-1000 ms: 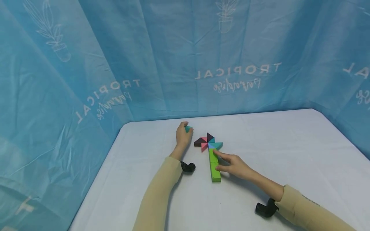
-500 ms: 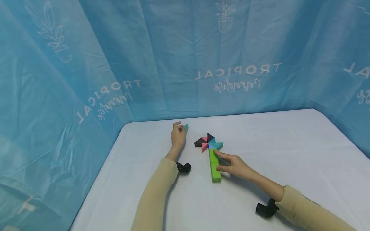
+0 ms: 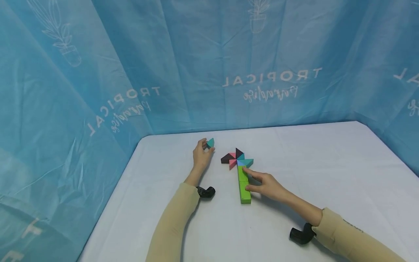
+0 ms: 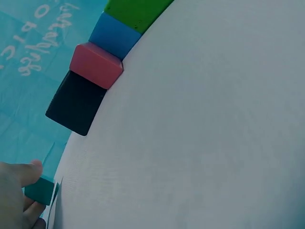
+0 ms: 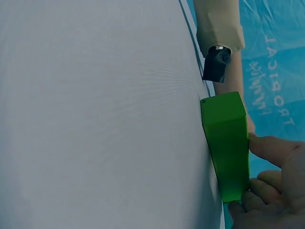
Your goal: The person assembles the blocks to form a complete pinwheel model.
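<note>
In the head view, my left hand [image 3: 201,155] pinches a small teal triangular block [image 3: 211,143] near the table's back edge. The left wrist view shows that block [image 4: 40,191] between thumb and fingers. Two green rectangular blocks [image 3: 244,193] lie end to end like a stem. My right hand [image 3: 270,185] touches their right side with thumb and forefinger; the right wrist view shows the nearer green block [image 5: 228,152] close up. Beyond them is a pinwheel of triangular blocks: dark [image 3: 226,159], pink [image 3: 232,164], blue [image 3: 240,162] and teal [image 3: 248,162].
A white-covered table [image 3: 294,149] lies under everything. Blue printed curtain [image 3: 196,65] hangs behind it and along its sides. A black wrist camera is on the left arm [image 3: 206,192], another on the right arm [image 3: 302,234].
My left hand has shifted slightly left, away from the pinwheel, and the teal triangular block has turned in its fingers. My right hand stays against the green blocks.
</note>
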### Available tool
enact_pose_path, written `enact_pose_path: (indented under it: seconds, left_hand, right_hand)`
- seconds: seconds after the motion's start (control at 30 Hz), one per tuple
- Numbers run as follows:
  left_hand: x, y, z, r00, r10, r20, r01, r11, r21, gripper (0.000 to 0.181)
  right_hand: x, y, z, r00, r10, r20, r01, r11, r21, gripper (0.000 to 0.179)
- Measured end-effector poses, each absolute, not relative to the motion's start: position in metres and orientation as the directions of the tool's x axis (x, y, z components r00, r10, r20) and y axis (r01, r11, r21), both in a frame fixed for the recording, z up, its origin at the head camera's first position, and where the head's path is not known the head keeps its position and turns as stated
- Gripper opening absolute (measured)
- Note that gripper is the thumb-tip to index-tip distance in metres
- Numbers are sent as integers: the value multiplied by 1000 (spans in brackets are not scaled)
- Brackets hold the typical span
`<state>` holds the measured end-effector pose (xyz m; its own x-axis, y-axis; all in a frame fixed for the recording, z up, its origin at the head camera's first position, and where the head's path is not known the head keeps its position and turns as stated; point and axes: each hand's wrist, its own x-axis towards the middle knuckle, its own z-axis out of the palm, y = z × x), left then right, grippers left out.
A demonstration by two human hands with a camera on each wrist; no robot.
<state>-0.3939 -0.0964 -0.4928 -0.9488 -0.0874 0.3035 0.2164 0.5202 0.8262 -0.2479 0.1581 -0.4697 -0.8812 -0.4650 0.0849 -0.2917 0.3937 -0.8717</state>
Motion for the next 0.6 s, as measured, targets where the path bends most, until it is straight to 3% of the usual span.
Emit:
enact_pose_path:
  seconds: [0.33,0.6]
  left_hand:
    - [-384,-82,-454,-905,12,425,380,473,795,54]
    - [-349,-56,-431,-879,167,446,475,391,789,52]
  right_hand:
    - [-251,161,-472,-879,-468,93,-305,402,-863,70]
    - [-252,159,-475,-875,-476,94,-306,392,-868,69]
